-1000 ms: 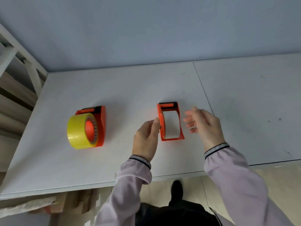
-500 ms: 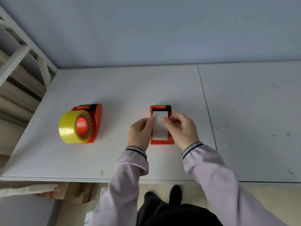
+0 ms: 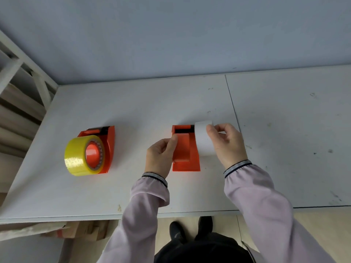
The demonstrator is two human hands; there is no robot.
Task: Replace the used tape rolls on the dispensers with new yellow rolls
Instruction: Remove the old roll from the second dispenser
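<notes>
Two orange tape dispensers lie on the white table (image 3: 133,103). The left dispenser (image 3: 110,147) carries a full yellow tape roll (image 3: 76,158) on its orange hub. My left hand (image 3: 161,154) grips the left side of the right dispenser (image 3: 185,154), whose orange hub is bare. My right hand (image 3: 227,143) holds a white used roll core (image 3: 203,139) just to the right of that dispenser, lifted off the hub and partly over its right edge.
A seam (image 3: 232,107) splits the tabletop to the right of the dispensers. White shelving (image 3: 22,78) stands at the far left. Cardboard boxes (image 3: 81,230) sit under the table's front edge, and my shoes (image 3: 190,228) are on the floor below.
My right hand closed on the white core and pulled it rightward off the right dispenser's hub. My left hand stayed on the dispenser's left side. The view shifted slightly.
</notes>
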